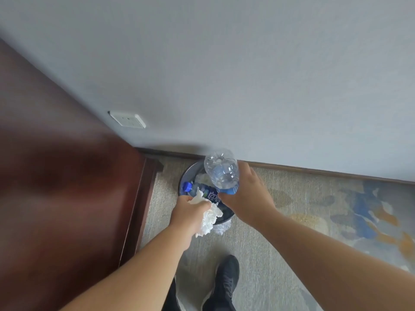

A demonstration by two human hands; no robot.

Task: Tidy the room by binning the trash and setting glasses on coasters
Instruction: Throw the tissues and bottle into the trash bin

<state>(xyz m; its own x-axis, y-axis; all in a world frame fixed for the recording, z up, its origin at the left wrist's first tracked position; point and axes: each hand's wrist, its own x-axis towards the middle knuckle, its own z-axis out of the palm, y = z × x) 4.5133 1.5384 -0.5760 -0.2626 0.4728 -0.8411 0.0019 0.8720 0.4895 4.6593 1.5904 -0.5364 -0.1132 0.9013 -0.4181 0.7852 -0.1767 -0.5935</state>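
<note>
A round dark trash bin [186,173] stands on the carpet against the wall. Inside it lie a plastic bottle with a blue cap [196,187] and some white paper. My left hand [189,211] is over the bin's near rim, closed on a crumpled white tissue [210,218]. My right hand [246,194] holds a clear plastic bottle [221,170] above the bin, its base turned up toward me and its blue-labelled end in my fingers.
A dark red-brown wooden cabinet [67,176] fills the left side, its corner close to the bin. A white wall socket [127,119] sits above. Grey wall and dark skirting run behind. My black shoe [225,281] stands on patterned carpet [336,198].
</note>
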